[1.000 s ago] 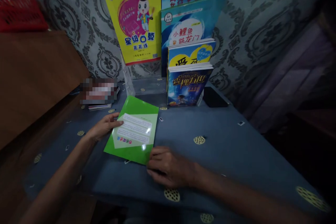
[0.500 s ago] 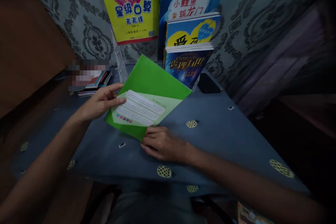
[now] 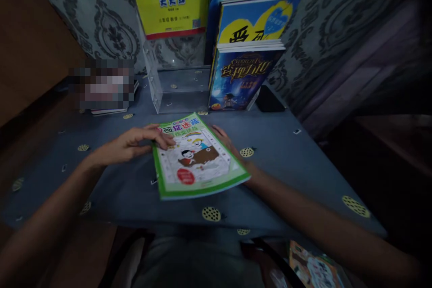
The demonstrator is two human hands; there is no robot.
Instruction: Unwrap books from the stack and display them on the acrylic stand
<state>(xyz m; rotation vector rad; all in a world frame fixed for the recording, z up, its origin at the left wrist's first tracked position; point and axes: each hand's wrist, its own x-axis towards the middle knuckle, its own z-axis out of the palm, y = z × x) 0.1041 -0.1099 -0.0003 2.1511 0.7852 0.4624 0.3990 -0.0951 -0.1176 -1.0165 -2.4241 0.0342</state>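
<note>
A thin green-bordered book [image 3: 195, 162] with a cartoon cover faces up, tilted, over the blue tablecloth. My left hand [image 3: 141, 140] grips its upper left edge, fingers lying over the cover. At the book's right edge is my right hand [image 3: 227, 141], closed on it from the far side; the book hides part of its fingers. Behind the book stands a clear acrylic rack [image 3: 184, 102], its left part showing bare shelves. Blue books, the front one dark blue [image 3: 243, 78], stand in the rack's right part.
A yellow workbook [image 3: 175, 13] stands high in the rack. A stack of books [image 3: 110, 111], partly blurred out, lies at the left. A flat black object [image 3: 270, 99] rests right of the rack. Below the table's front edge at right is another colourful book [image 3: 310, 265].
The book has turned over from its plain green back to its cartoon front cover and come lower. My right hand has moved from its bottom edge up to its right side.
</note>
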